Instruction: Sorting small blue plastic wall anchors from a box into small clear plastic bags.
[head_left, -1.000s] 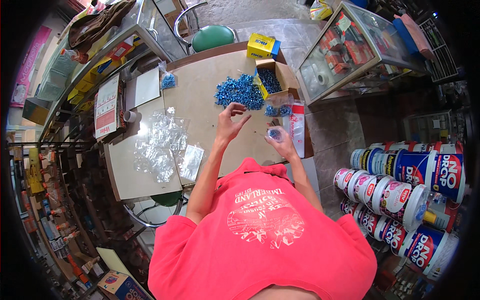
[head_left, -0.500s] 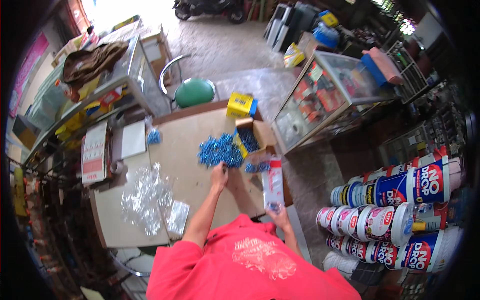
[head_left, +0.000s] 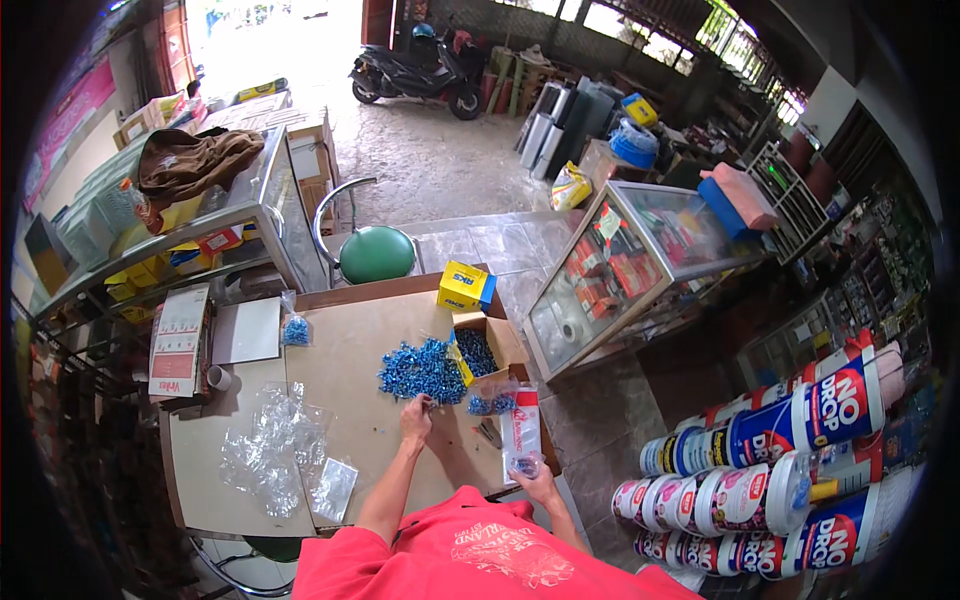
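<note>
A loose heap of small shiny blue metal pieces (head_left: pixel 422 370), too small to name, lies on the table. At the heap's near edge is my left hand (head_left: pixel 416 420), its fingertips pinched together; whatever is between them is too small to make out. Closer to me on the right, my right hand (head_left: pixel 538 486) grips a small clear plastic bag (head_left: pixel 524 467) with a few blue pieces showing in it. An open carton (head_left: pixel 503 340) of darker blue pieces lies beside the heap. Just below it rests a filled clear packet (head_left: pixel 490 404).
Empty clear bags (head_left: pixel 272 450) spread over the table's left side. A white and red box (head_left: pixel 520 425) lies by my right hand, with a pliers-like tool (head_left: pixel 487 432) nearby. A yellow box (head_left: pixel 464 287) stands at the far edge. Paint pails (head_left: pixel 745 500) are stacked at right; a green chair (head_left: pixel 377 254) stands beyond.
The view has tilted up, so everything sits lower in the picture and more of the floor and motorbike shows. Both hands stay in nearly the same places over the table.
</note>
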